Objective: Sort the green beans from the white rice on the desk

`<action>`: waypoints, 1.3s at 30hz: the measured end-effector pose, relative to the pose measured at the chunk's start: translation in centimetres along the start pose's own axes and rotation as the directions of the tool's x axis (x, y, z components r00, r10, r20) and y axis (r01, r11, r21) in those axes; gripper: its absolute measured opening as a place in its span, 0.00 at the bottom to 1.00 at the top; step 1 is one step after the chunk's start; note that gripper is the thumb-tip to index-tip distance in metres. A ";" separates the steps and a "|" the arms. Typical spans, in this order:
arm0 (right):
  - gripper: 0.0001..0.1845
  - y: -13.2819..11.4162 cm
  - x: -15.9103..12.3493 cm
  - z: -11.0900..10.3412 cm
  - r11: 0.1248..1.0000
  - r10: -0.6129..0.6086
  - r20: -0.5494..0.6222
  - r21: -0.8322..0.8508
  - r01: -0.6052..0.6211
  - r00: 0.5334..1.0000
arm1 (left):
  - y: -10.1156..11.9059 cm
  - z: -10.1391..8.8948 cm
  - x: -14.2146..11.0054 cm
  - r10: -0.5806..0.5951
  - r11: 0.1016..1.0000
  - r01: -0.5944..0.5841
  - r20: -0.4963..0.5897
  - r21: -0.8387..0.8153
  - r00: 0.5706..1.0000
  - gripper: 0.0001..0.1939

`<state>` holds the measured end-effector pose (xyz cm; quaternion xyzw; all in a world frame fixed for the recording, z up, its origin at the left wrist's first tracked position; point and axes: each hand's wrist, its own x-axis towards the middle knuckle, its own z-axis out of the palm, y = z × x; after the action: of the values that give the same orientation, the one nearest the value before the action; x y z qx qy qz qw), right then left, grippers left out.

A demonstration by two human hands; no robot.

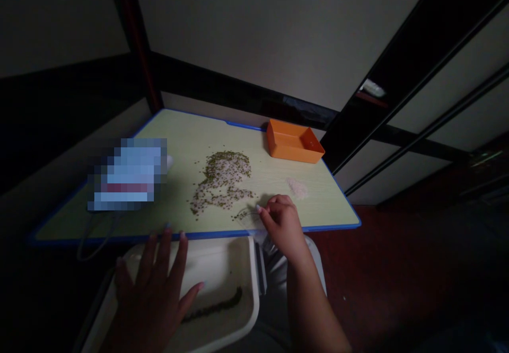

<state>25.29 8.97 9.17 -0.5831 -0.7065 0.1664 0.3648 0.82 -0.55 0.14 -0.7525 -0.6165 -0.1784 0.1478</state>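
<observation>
Grains (pixel 227 175), mixed green and pale, loose. Head view: spread in an uneven patch at the middle of the table (pixel 328 204), stray pieces round its edges.

Handling, as I judge it: each grain light, hard, smooth, prone to roll or skid; the patch shifts rather than lifts whole. Best hold: single pieces between thumb and fingertip, or a scoop from the loose near edge.

Small pale heap (pixel 297 187): one, apart from the patch, just beyond my right hand (pixel 283 227). Likely light and easily scattered.

Clear piece (pixel 249 219): one, see-through, at the near edge of the table beside my right thumb, green grains showing at it. Probably thin and slick; its rim looks the place to hold.

Right hand, pose: forearm rising from below, back of the hand up, fingers curled in, thumb forward. Whether it grips the clear piece or only lies beside it, I cannot tell.

Left hand (pixel 153 276), pose: open, back up, fingers spread forward, nothing seen in it; above the white bin (pixel 251 268), contact uncertain.

White bin: below the table's near edge, a dark green band (pixel 222 306) along its floor.

Orange tray (pixel 296 156): far right corner.
</observation>
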 end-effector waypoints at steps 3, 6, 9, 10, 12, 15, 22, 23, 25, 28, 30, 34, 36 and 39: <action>0.17 0.3 0.1 0.0 1.000 0.012 0.005 -0.017 -0.012 1.000 | 0.0 0.1 0.0 0.011 1.000 -0.012 -0.020 -0.009 1.000 0.45; 0.17 0.5 0.2 0.1 0.999 0.029 -0.003 -0.041 -0.029 1.000 | -0.1 0.2 0.0 0.010 1.000 -0.011 -0.020 -0.020 1.000 0.45; 0.17 0.4 0.3 0.2 0.997 0.035 -0.020 -0.064 -0.037 0.999 | -0.2 0.2 -0.1 0.019 0.999 -0.020 -0.024 -0.027 1.000 0.45; 0.17 0.3 0.3 0.3 0.997 0.035 -0.025 -0.066 -0.037 0.999 | -0.2 0.2 -0.1 0.022 0.999 -0.023 -0.027 -0.030 0.999 0.45; 0.16 0.2 0.4 0.3 0.997 0.032 -0.030 -0.065 -0.034 0.999 | -0.2 0.2 -0.1 0.024 0.999 -0.025 -0.028 -0.034 0.999 0.45; 0.16 0.1 0.4 0.3 0.998 0.022 -0.022 -0.058 -0.024 0.999 | -0.2 0.3 -0.1 0.017 0.999 -0.018 -0.024 -0.045 1.000 0.46; 0.16 0.1 0.2 0.2 0.999 0.002 -0.023 -0.046 -0.003 1.000 | -0.1 0.2 0.1 0.023 0.999 -0.025 -0.037 -0.048 0.999 0.45; 0.16 0.0 0.2 0.2 0.999 0.002 -0.023 -0.051 -0.004 1.000 | -0.1 0.1 0.1 0.029 0.999 -0.030 -0.041 -0.046 0.999 0.45; 0.16 -0.2 0.3 0.3 0.997 0.007 -0.020 -0.072 -0.008 1.000 | -0.1 0.0 0.2 0.042 0.998 -0.044 -0.050 -0.043 0.998 0.45; 0.15 -0.4 0.5 0.3 0.994 0.022 -0.016 -0.108 -0.023 1.000 | -0.1 -0.1 0.2 0.042 0.998 -0.043 -0.041 -0.043 0.998 0.45; 0.14 -0.5 0.5 0.2 0.992 0.031 -0.012 -0.124 -0.032 0.999 | 0.0 -0.1 0.1 0.024 0.999 -0.024 -0.020 -0.037 1.000 0.46; 0.14 -0.5 0.7 0.3 0.991 0.045 0.013 -0.128 -0.043 0.999 | 0.1 0.1 0.0 -0.017 0.999 0.018 0.024 -0.028 1.000 0.46; 0.14 -0.5 0.9 0.6 0.991 0.053 0.019 -0.122 -0.050 0.998 | 0.1 0.2 -0.1 -0.010 1.000 0.010 0.016 -0.022 1.000 0.45; 0.14 -0.4 1.3 1.2 0.993 0.069 0.027 -0.094 -0.066 0.997 | -0.1 0.4 -0.2 -0.004 1.000 0.004 0.025 0.004 1.000 0.45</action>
<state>24.13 10.37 9.04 -0.6204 -0.6988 0.1544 0.3208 0.73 -0.54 -0.29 -0.7532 -0.6202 -0.1680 0.1409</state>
